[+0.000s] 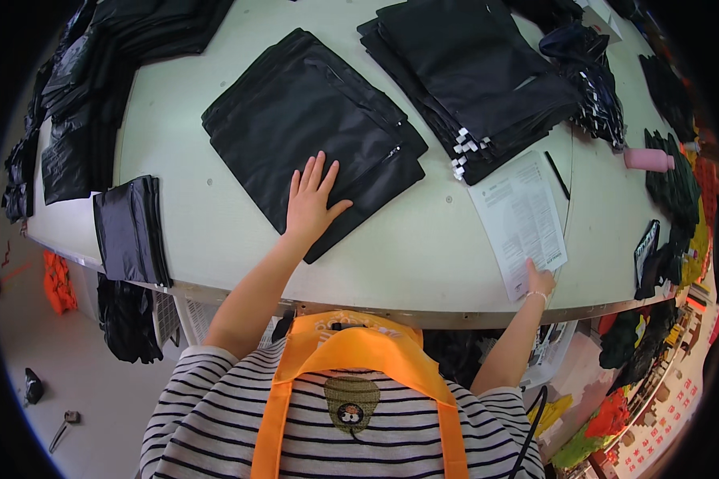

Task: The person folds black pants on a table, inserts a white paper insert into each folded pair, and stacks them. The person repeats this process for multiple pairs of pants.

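My left hand [311, 203] lies flat with spread fingers on a stack of folded black garments [295, 104], which has zip pulls along its right side. At the table's near edge my right hand [540, 281] rests on a white printed sheet [522, 211]. Its index finger is stretched out on the lower part of the paper, and the hand holds nothing. A black pen [558, 176] lies beside the sheet's upper right edge. Just above the paper is a second stack of black garments [479, 64], with small white tags bunched at its near corner.
Black plastic-wrapped packs [92, 96] are piled at the far left, with a smaller pack [130, 227] at the left table edge. On the right are a pink bottle [649, 160], a dark bundle with pale cords [587, 80] and a phone-like object [646, 247].
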The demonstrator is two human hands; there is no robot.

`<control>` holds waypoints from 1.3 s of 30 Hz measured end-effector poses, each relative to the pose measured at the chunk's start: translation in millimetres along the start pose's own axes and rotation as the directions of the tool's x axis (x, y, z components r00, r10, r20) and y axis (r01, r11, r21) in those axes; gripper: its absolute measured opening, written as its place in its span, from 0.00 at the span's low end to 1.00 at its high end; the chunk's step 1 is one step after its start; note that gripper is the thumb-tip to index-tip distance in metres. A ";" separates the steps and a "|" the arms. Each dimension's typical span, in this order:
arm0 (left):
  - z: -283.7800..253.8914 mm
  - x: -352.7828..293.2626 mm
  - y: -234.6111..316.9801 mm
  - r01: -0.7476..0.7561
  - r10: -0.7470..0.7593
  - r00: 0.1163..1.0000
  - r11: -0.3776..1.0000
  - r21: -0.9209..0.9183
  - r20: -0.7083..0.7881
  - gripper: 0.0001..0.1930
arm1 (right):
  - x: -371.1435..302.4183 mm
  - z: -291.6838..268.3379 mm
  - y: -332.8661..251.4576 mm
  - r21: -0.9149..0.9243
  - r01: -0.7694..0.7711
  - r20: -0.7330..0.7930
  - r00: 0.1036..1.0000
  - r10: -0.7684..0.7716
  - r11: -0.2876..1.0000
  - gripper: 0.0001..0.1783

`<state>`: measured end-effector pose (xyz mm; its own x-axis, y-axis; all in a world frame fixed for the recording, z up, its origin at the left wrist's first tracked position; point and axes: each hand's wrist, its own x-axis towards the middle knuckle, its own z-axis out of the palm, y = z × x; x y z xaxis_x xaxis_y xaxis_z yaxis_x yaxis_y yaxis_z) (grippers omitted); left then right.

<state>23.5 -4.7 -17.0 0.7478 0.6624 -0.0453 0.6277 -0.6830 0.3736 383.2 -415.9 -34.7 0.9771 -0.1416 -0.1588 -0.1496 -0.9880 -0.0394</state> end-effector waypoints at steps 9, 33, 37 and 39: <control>10.4 -2.8 -6.9 -0.053 0.050 0.997 0.997 -0.062 -0.056 0.29 | 23.2 32.3 87.4 0.693 -0.261 0.203 0.965 0.165 0.672 0.23; -32.6 1.0 2.5 -0.198 0.210 0.977 0.956 -0.215 0.036 0.22 | -231.1 6.6 -142.8 0.917 -0.281 0.392 0.764 -0.512 0.284 0.11; -22.9 -0.5 13.3 -0.165 0.181 0.983 0.949 -0.270 0.038 0.22 | -296.7 21.8 -232.9 0.916 -0.128 0.357 0.691 -0.628 0.380 0.09; -17.5 -2.2 15.4 -0.152 0.168 0.985 0.940 -0.305 0.029 0.22 | -307.1 37.8 -266.8 0.906 -0.257 0.416 0.682 -0.602 0.335 0.08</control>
<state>27.7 -11.3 5.0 0.8487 0.5288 -0.0083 0.4105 -0.6487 0.6409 117.3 -106.5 -12.7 0.6935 0.5237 -0.4948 -0.4386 -0.2379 -0.8666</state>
